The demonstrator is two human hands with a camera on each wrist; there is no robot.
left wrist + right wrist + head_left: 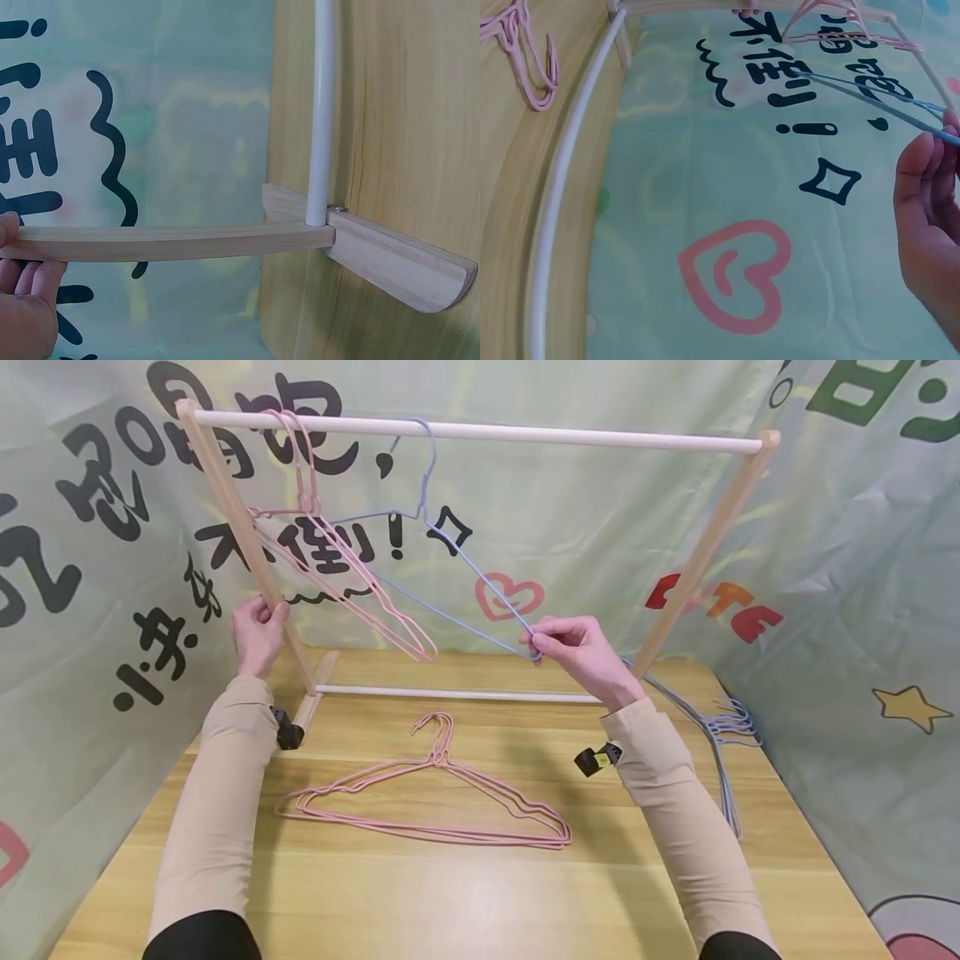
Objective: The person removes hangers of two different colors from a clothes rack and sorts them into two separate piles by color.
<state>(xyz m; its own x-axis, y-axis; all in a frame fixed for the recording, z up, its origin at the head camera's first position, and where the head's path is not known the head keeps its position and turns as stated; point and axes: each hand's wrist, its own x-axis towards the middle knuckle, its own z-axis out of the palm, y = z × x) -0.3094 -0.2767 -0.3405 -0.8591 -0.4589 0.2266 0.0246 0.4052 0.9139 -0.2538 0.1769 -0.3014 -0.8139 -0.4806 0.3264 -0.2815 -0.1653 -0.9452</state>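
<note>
On the left side of a drying rack, my left hand [257, 635] grips the wooden post [240, 527], thumb on one side and fingers on the other. My right hand [581, 653] pinches the near corner of a blue clothes hanger [476, 574]. That hanger's hook lies over the white top rod [562, 436], and its body slants down toward the hand. Left of it, two pink hangers [311, 503] hang from the same rod. In the right wrist view, thumb and fingers close on the blue hanger [900, 114] at the right edge.
Several pink hangers [438, 758] lie stacked on the wooden table [450, 902] in front of the rack. A bundle of blue hangers [723, 727] rests at the right, beyond the right post [705, 556]. A white lower rod [465, 695] runs low across the rack; printed cloth hangs behind.
</note>
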